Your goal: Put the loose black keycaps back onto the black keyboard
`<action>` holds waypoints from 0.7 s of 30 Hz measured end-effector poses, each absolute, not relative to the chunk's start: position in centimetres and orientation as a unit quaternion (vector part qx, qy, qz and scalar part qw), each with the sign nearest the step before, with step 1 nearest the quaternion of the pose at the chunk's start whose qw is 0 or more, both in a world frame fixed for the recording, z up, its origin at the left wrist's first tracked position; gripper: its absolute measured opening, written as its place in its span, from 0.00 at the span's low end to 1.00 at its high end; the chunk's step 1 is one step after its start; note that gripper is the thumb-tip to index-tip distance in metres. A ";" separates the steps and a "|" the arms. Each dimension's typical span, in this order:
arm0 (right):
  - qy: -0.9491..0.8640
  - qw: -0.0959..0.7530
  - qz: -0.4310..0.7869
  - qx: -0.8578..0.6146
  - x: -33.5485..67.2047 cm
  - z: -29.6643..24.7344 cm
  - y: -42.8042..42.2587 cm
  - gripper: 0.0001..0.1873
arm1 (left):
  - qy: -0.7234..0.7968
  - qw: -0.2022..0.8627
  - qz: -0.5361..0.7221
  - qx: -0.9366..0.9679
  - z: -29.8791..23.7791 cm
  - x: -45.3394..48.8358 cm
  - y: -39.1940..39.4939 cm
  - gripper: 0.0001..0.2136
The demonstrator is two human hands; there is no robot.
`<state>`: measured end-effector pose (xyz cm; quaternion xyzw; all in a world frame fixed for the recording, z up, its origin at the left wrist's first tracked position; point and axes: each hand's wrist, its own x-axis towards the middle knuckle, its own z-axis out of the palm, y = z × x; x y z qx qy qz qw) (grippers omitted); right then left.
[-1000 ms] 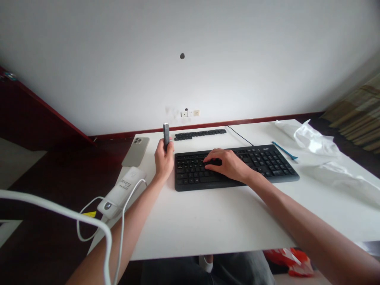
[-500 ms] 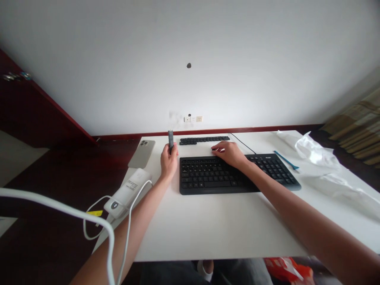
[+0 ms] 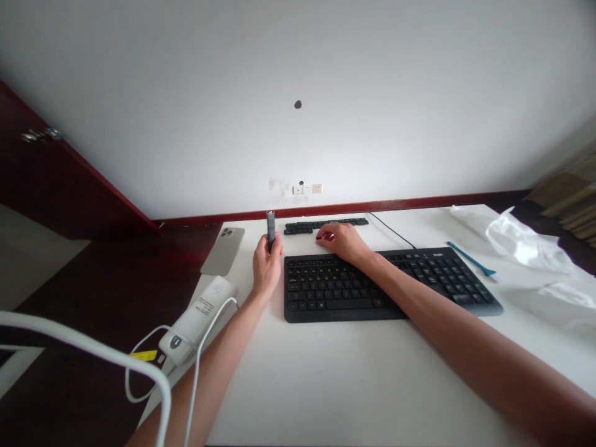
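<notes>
My left hand (image 3: 268, 264), left of the keyboard, is closed around a slim dark grey bar-shaped tool (image 3: 270, 226) held upright; its exact kind is unclear. Beyond the back edge of the black keyboard (image 3: 347, 304), my right hand (image 3: 339, 241) pinches a small black keycap (image 3: 319, 238) between thumb and fingers. Just behind that hand, loose black keycaps (image 3: 298, 228) lie lined up in rows on the white table (image 3: 298, 379). My right forearm crosses over the keyboard and hides part of its keys.
A phone (image 3: 223, 251) lies face down at the table's left edge. Nearer stands a white device (image 3: 198, 320) with a white cable (image 3: 198, 379). On the right are a blue pry tool (image 3: 472, 259) and crumpled white plastic wrapping (image 3: 512, 239). The keyboard's cord (image 3: 393, 231) runs back toward the wall.
My right hand has shifted left along the keyboard's back edge with the small keycap, toward the lined-up keycaps. My left hand still holds the dark tool. The camera view has shifted slightly.
</notes>
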<state>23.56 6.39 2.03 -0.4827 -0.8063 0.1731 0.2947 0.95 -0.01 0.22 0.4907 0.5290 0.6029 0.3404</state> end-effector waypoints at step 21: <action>-0.797 0.318 0.180 -0.480 23.7 1.5 6.8 0.08 | 0.507 0.388 0.603 0.478 0.5 0.9 -0.3 0.17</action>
